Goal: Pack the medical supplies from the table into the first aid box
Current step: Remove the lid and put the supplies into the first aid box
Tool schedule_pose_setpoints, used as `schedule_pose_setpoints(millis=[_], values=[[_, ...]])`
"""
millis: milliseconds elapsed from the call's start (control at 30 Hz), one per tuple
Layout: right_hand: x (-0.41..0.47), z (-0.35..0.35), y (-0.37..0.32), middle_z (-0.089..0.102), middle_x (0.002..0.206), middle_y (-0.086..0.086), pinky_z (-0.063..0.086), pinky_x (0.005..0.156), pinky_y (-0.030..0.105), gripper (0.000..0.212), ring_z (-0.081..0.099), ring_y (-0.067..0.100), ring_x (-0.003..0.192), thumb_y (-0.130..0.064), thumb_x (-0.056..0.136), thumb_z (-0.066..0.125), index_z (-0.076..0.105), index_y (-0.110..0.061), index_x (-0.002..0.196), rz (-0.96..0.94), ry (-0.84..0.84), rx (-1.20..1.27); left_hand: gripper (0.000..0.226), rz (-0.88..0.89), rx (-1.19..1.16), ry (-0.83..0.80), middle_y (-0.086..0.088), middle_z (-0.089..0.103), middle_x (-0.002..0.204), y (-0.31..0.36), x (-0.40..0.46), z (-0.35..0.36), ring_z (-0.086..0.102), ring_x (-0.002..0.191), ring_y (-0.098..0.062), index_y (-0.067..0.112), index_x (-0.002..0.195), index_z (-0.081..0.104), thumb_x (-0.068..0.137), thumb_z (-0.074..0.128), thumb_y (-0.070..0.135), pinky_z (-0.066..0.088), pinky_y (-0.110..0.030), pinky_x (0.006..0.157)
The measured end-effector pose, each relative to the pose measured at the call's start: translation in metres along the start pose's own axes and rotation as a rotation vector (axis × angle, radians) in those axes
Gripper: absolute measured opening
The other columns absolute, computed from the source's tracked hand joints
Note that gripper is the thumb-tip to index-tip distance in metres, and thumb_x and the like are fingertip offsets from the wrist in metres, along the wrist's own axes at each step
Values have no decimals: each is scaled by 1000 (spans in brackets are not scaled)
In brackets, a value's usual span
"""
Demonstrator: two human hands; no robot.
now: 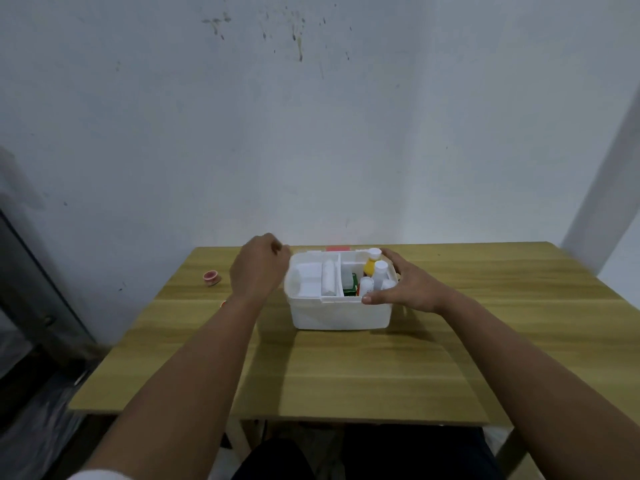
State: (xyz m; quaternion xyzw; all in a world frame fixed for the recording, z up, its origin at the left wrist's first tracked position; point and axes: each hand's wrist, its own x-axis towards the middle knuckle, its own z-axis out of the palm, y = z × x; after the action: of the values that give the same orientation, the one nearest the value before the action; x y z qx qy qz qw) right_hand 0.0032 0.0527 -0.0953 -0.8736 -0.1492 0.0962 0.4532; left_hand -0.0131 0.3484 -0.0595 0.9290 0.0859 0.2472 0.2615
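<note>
The right hand is spread wide over the right end of the white box, thumb on its front rim and fingers at the far corner, while the left hand hangs loosely curled just beside the box's left end, holding nothing that shows. The open box stands near the far edge of a wooden table and holds bottles, a roll and white packets. A small pink tape roll lies well to the left, and a stained, pale wall rises behind the table.

Bare room: stained white wall, plain wooden table
</note>
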Motion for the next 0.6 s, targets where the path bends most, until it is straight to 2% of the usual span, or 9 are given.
schedule_pose_setpoints(millis=[67, 133, 200, 300, 367, 500, 600], values=[[1, 0, 1, 58, 142, -14, 51, 102, 34, 132, 58, 11, 126, -63, 51, 96, 24, -38, 159, -4, -6, 11, 26, -98, 66, 10, 4, 69, 97, -38, 2, -9, 64, 82, -21, 23, 98, 70, 87, 55, 41, 51, -34, 72], [1, -1, 0, 58, 142, -14, 49, 99, 31, 132, 58, 11, 126, -61, 51, 96, 24, -38, 160, -8, -9, 14, 35, -221, 180, -73, 1, 71, 103, -74, -1, -17, 67, 90, -26, 25, 102, 71, 78, 60, 47, 53, -36, 77], [1, -2, -1, 59, 139, -15, 49, 98, 30, 130, 58, 8, 124, -60, 51, 96, 26, -37, 159, -15, -10, 12, 33, -284, 255, -197, 2, 69, 99, -101, -7, -21, 66, 91, -24, 28, 97, 67, 74, 67, 51, 52, -35, 76], [0, -2, -2, 59, 135, -20, 49, 97, 27, 119, 59, -1, 117, -52, 57, 96, 29, -40, 156, -28, -8, 17, 29, -261, 273, -320, 6, 67, 83, -126, -15, -17, 62, 76, -14, 26, 87, 70, 82, 70, 55, 49, -31, 64], [0, -2, -2, 61, 133, -23, 51, 95, 25, 114, 59, -4, 116, -48, 59, 96, 32, -41, 154, -31, -5, 20, 29, -241, 280, -290, 7, 65, 76, -133, -15, -12, 59, 70, -12, 27, 87, 73, 85, 68, 55, 45, -29, 58], [3, -2, 1, 59, 138, -19, 49, 100, 31, 126, 58, 6, 124, -58, 54, 96, 27, -40, 158, -16, -3, 4, 29, -265, 323, -231, 2, 62, 77, -135, -3, -7, 57, 69, -16, 22, 91, 73, 90, 63, 50, 40, -30, 55], [3, -1, 3, 56, 141, -17, 49, 101, 32, 132, 57, 8, 125, -61, 52, 96, 22, -40, 160, -1, -3, 0, 31, -317, 297, -190, -2, 66, 92, -145, 10, -1, 63, 85, -25, 20, 102, 72, 91, 63, 47, 44, -32, 64]])
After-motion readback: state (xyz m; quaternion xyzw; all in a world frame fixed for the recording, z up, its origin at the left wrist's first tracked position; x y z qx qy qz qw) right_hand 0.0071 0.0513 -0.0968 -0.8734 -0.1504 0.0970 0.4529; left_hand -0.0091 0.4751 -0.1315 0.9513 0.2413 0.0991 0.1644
